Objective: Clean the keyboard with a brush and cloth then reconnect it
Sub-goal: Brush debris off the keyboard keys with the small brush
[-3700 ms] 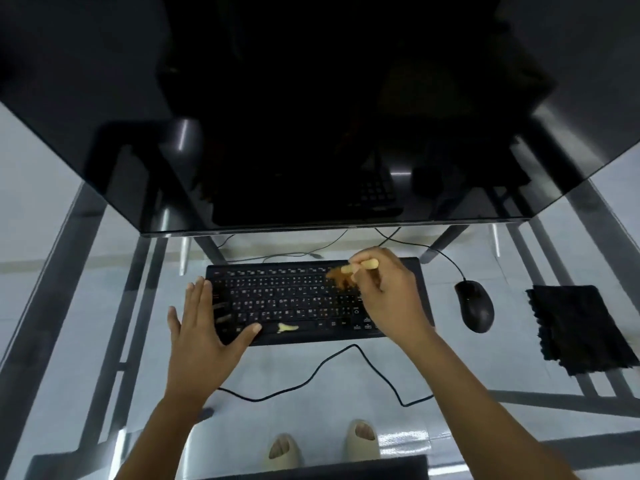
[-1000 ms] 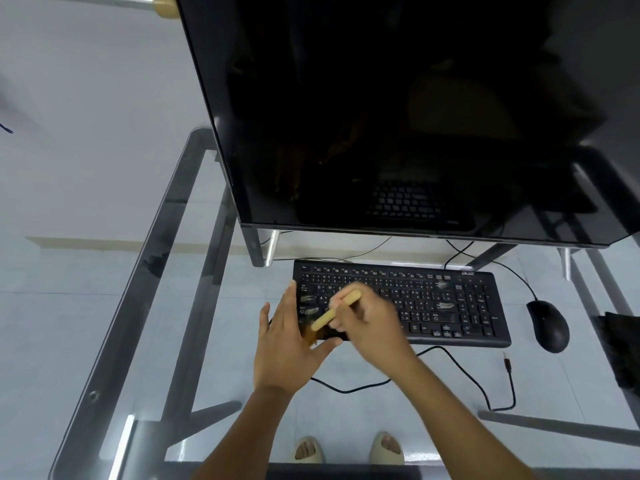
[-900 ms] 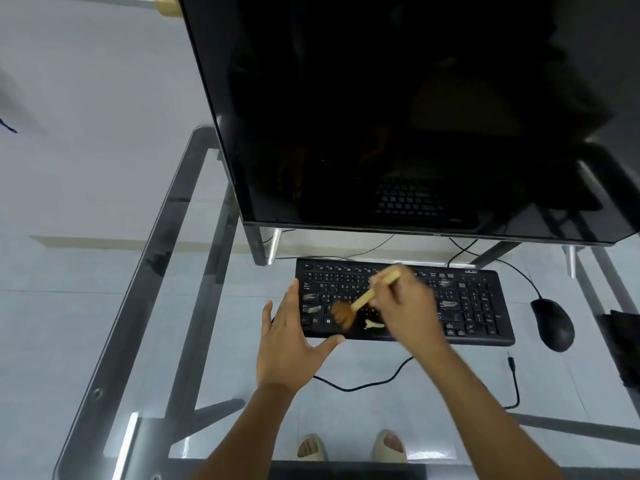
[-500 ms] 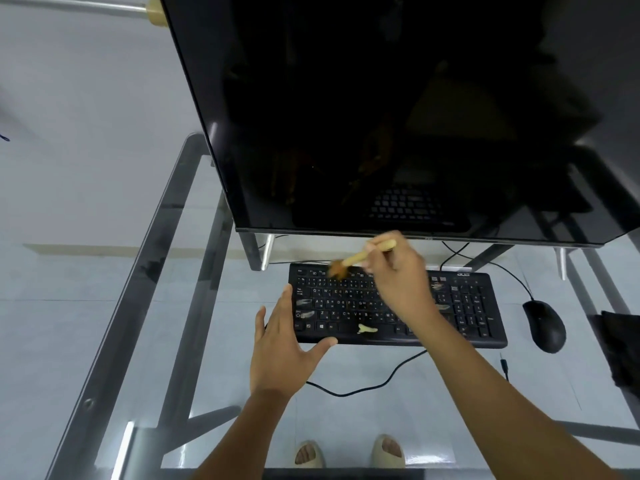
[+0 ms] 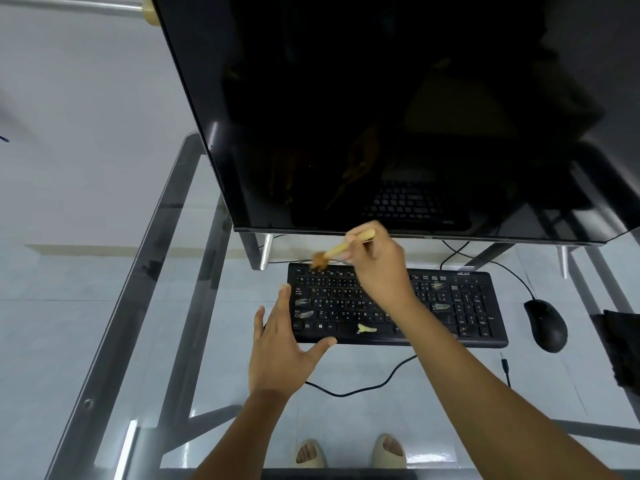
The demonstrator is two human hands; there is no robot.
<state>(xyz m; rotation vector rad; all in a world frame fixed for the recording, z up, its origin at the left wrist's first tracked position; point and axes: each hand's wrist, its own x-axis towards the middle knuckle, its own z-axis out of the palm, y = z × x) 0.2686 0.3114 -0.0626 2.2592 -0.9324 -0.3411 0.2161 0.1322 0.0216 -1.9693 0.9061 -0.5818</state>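
Observation:
A black keyboard point(image 5: 460, 306) lies on the glass desk under the monitor, with pale smudges on several keys. My right hand point(image 5: 379, 268) grips a small wooden-handled brush point(image 5: 332, 253); its brown bristles touch the keyboard's top-left key row. My left hand point(image 5: 282, 344) lies flat with straight fingers against the keyboard's left front corner. The keyboard's black cable point(image 5: 363, 384) curls over the glass in front, and its loose plug point(image 5: 504, 362) lies to the right. A black cloth point(image 5: 621, 348) sits at the right edge of the view.
A large dark monitor point(image 5: 381, 116) overhangs the back of the keyboard. A black mouse point(image 5: 546, 323) sits right of the keyboard. The glass desk point(image 5: 104, 341) has metal frame bars beneath it, and my sandalled feet show through the glass.
My right hand carried the brush from the keyboard's lower left keys up to its top-left row. My left hand stayed against the left corner.

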